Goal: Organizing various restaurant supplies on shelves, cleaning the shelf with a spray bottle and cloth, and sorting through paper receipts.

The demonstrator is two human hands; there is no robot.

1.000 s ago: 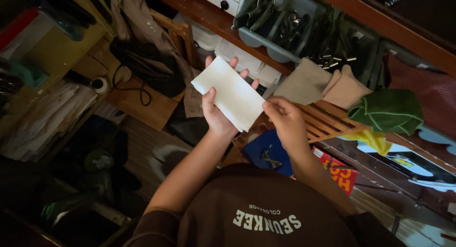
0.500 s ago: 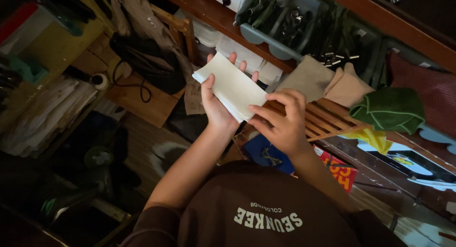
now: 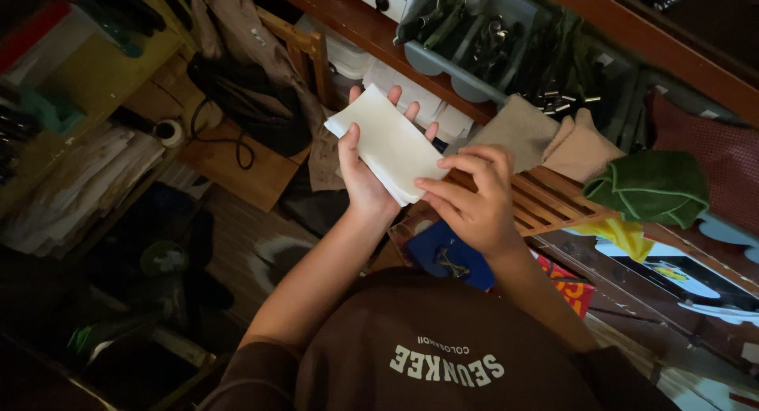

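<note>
The person stands over a cluttered corner with a folded white cloth (image 3: 389, 146) lying flat on the left hand (image 3: 365, 170), the thumb curled over its near long edge and the 4 fingers showing past the far edge, so that hand is closed around it from beneath. The cloth's long axis runs from upper left down to lower right, and its lower right end points straight at the right hand (image 3: 473, 201). That hand sits just below and to the right, its fingertips touching the cloth's near corner; whether they pinch it or only rest on it I cannot tell. The left hand carries the weight and is the nearer of the 2 to the cloth's middle. Behind the hands a slatted wooden rack (image 3: 545, 197) holds 2 tan folded cloths (image 3: 545, 134) and a bunched green towel (image 3: 650, 186).
</note>
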